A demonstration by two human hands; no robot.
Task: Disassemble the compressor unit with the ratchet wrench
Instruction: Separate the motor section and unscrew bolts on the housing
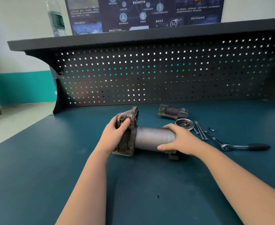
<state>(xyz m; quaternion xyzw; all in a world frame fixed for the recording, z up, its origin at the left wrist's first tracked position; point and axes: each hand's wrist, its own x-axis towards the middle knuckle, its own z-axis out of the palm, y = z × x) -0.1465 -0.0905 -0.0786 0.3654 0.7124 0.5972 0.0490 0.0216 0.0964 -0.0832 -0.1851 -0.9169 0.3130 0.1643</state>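
The compressor unit lies on its side in the middle of the blue-green bench. Its grey cylindrical body (153, 138) points right and a rusty cast end housing (128, 140) caps its left end. My left hand (116, 134) grips that housing, thumb over its top. My right hand (180, 140) wraps around the right end of the cylinder. The ratchet wrench (240, 146), with a black handle and a long extension, lies on the bench to the right, touched by neither hand.
Behind the right hand lie a round metal cap (184, 124), a smaller removed motor part (173, 112), two long bolts (201, 130) and a small bit (212, 129). A black pegboard (149, 75) with a shelf bounds the bench's far edge; a water bottle (57, 18) stands on the shelf.
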